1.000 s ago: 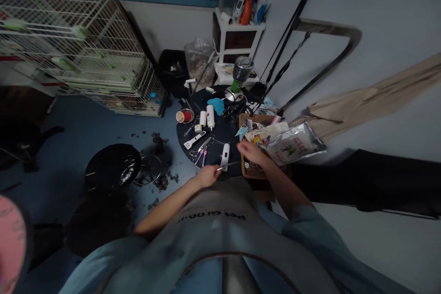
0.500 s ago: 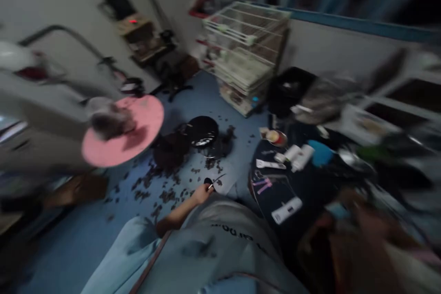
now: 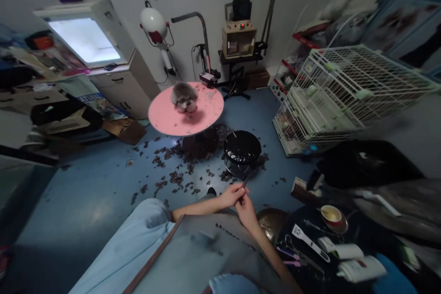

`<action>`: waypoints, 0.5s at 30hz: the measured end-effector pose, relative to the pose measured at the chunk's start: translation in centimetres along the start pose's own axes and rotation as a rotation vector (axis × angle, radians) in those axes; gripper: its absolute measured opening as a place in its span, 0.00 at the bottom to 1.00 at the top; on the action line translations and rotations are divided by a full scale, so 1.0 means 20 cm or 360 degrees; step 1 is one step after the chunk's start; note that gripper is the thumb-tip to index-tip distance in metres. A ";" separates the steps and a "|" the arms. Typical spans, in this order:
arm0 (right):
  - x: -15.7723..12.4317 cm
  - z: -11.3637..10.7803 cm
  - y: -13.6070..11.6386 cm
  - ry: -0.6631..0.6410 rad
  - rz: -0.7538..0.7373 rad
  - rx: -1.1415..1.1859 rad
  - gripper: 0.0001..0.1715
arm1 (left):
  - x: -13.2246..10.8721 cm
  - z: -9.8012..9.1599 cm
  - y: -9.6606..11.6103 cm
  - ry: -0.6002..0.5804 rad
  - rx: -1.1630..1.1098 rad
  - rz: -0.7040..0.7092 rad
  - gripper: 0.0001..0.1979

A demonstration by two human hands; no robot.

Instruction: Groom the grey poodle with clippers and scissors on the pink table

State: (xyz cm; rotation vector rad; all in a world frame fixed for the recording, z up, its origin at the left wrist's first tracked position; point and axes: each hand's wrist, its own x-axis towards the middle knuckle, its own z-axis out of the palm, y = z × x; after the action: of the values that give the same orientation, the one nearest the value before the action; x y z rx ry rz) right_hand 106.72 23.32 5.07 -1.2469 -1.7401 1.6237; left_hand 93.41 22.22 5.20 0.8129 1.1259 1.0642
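Basically, head view only: both hands meet in front of the apron, low centre of frame. Left hand point(image 3: 231, 194) and right hand point(image 3: 246, 206) are touching, fingers point(image 3: 237, 189) of both pinched shut around one thin dark tool point(image 3: 245, 181). Tool pokes up and to the right from the fingers, tip over the blue floor point(image 3: 86, 202); too small to tell what kind of tool it is.

Just beyond the hands: black round stool point(image 3: 242, 148), hair clippings point(image 3: 172, 177) scattered on the floor around it. Further back, pink round table point(image 3: 172, 121) with a small grey furry animal point(image 3: 184, 96) sitting on it. White wire cage point(image 3: 344, 92) on the right, well apart from the hands.

Lower right: dark counter point(image 3: 361, 239), near the right forearm. On it a red cup point(image 3: 331, 216), white comb point(image 3: 310, 242), pink-handled scissors point(image 3: 292, 257), two white bottles point(image 3: 354, 262) lying flat.
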 end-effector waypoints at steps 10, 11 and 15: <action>0.79 0.21 -0.22 -0.0300 -0.0052 -0.0194 0.35 | 0.17 -0.62 0.40 0.0872 -0.0273 0.0196 0.38; 0.89 0.23 -0.23 -0.0304 -0.0051 -0.0251 0.38 | 0.17 -0.69 0.43 0.0987 -0.0306 0.0216 0.37; 1.39 0.28 -0.35 -0.0338 -0.0161 -0.0523 0.43 | 0.15 -0.95 0.48 0.1377 -0.0375 0.0232 0.31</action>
State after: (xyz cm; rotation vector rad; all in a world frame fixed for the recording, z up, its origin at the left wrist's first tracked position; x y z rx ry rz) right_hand 86.35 44.32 3.61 -1.1341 -2.2354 1.4993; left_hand 72.86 27.90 8.16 0.2229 1.6198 1.7121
